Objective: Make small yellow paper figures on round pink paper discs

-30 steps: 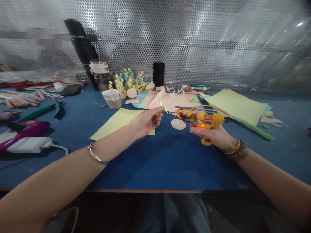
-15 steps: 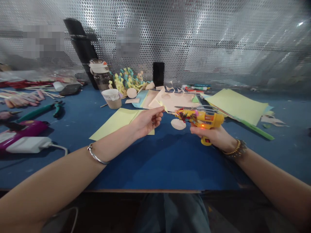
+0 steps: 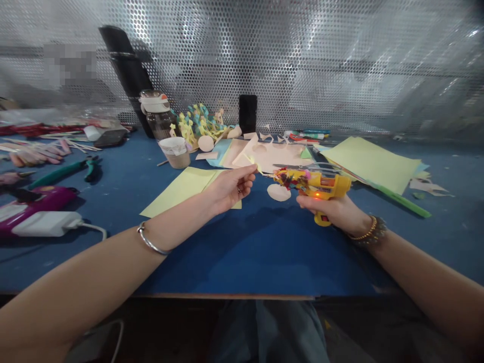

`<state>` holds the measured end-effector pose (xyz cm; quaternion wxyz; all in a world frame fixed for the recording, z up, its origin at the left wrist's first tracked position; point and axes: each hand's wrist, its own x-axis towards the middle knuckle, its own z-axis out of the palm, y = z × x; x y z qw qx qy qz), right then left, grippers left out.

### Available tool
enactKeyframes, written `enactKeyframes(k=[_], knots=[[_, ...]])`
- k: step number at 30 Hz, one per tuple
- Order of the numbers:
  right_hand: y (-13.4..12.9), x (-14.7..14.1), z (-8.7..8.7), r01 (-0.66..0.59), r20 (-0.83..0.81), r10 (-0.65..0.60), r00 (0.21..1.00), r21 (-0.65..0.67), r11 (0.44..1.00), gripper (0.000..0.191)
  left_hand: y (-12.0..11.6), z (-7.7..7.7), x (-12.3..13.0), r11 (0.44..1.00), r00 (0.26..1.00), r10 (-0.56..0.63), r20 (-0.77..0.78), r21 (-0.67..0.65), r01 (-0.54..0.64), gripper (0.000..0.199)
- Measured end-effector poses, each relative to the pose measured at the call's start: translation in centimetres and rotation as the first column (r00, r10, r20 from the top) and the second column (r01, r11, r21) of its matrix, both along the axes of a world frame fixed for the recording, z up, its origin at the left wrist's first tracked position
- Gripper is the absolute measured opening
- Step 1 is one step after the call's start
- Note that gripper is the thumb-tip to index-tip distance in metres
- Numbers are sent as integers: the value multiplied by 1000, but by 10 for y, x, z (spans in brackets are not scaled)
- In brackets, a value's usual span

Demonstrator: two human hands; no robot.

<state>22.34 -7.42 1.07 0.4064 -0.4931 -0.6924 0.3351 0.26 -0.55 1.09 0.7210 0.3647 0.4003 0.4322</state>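
Observation:
My left hand pinches a small pale yellow paper piece between its fingertips, above a pale yellow paper sheet. My right hand grips a yellow hot glue gun by its handle. Its nozzle end, crusted with coloured residue, points left toward my left hand. A peach paper oval lies on the blue work mat just below the gun. Metal scissors rest on peach paper behind it.
A paper cup, a bottle, a black phone and a yellow-and-blue paper model stand at the back. Pliers and a white power adapter lie left; a yellow sheet lies right.
Both hands keep the same hold and nearly the same position. The whole view has shifted only slightly.

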Motion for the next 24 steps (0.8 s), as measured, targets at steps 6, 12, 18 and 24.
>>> enactKeyframes(k=[6,12,18,24], knots=[[1,0,0,-4,-16,4,1000,-8,1000,19,-1,1,1,1000,1000,5,-4,0,-5,13],[0,-1,1,-7,-32,6,999,-16,1000,20,-1,2,1,1000,1000,4,-6,0,-4,13],[0,0,0,-5,-36,4,999,-19,1000,19,-1,1,0,1000,1000,2,-4,3,-2,14],[-1,-1,2,16,-22,-17,1000,-27,1000,20,0,1,1,1000,1000,0,0,3,0,13]])
